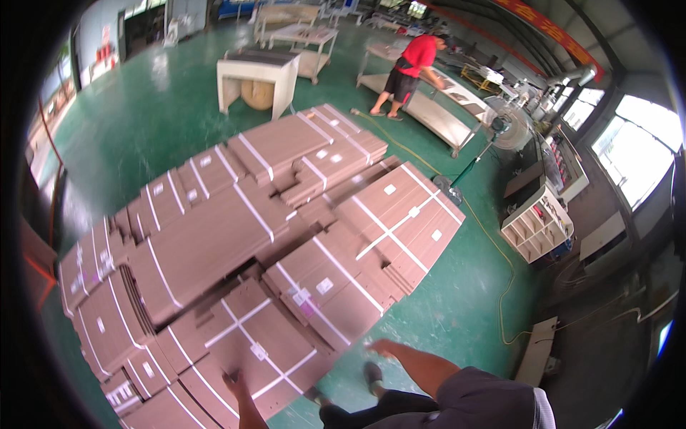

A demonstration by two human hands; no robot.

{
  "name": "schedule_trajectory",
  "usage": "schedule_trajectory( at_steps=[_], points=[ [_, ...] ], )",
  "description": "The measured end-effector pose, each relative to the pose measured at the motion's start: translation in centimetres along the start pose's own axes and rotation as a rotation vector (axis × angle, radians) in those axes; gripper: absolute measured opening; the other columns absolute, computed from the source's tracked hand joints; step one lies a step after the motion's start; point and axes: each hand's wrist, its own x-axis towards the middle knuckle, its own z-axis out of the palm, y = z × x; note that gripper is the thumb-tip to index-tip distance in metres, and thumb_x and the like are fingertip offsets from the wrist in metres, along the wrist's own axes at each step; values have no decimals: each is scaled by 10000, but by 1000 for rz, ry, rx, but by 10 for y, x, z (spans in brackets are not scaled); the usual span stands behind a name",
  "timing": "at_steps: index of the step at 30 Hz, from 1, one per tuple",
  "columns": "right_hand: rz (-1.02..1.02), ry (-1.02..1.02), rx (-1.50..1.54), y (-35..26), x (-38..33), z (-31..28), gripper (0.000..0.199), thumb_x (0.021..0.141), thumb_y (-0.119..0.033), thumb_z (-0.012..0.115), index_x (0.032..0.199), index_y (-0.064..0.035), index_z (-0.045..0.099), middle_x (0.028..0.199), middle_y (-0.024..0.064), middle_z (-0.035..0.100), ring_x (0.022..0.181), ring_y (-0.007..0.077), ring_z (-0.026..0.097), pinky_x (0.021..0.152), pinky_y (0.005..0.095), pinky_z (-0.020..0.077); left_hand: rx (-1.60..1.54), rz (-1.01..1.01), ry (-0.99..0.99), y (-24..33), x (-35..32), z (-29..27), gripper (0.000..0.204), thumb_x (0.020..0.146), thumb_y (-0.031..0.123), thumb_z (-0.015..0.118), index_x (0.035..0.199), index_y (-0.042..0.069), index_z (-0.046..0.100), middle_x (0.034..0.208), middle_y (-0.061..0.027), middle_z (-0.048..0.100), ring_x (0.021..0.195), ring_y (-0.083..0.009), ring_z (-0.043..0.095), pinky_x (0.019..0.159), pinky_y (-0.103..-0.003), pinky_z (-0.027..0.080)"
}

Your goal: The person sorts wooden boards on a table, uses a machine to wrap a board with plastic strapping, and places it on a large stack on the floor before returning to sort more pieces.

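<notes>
Large stacks of flat brown panels, bound with white straps, spread over the floor in front of me. My left hand [233, 379] is just over the nearest strapped bundle [239, 343], fingers apart and nothing held; whether it touches the panel I cannot tell. Off the near right edge of the stack, my right hand [381, 347] is held out over the floor with its fingers stretched and nothing in them. Beyond it lies another strapped bundle [325, 268] with white and pinkish labels. A further bundle [400, 222] carries crossed straps.
A person [416, 64] in a red top leans over a white work table [429, 114] at the back. A pedestal fan [468, 168] stands right of the stacks. A yellow cable [500, 239] runs along the green floor near a small shelf unit [532, 232]. A white machine table [257, 71] stands behind.
</notes>
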Motion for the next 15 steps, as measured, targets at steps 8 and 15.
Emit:
schedule_trajectory(
  at_steps=[8,15],
  points=[
    [81,-8,525,357,-214,16,268,980,-454,632,1070,-227,742,771,-32,646,657,100,566,531,282,458,1116,409,219,80,-130,37,960,928,588,636,1634,99,207,1652,-200,252,1373,-446,462,1052,-619,432],
    [493,60,1281,614,-387,-3,310,1037,-265,569,1299,-127,659,1046,46,735,748,190,656,578,376,524,762,807,-333,109,-322,232,996,892,487,729,1633,86,198,1667,-183,241,1422,-433,403,1072,-616,410]
  ],
)
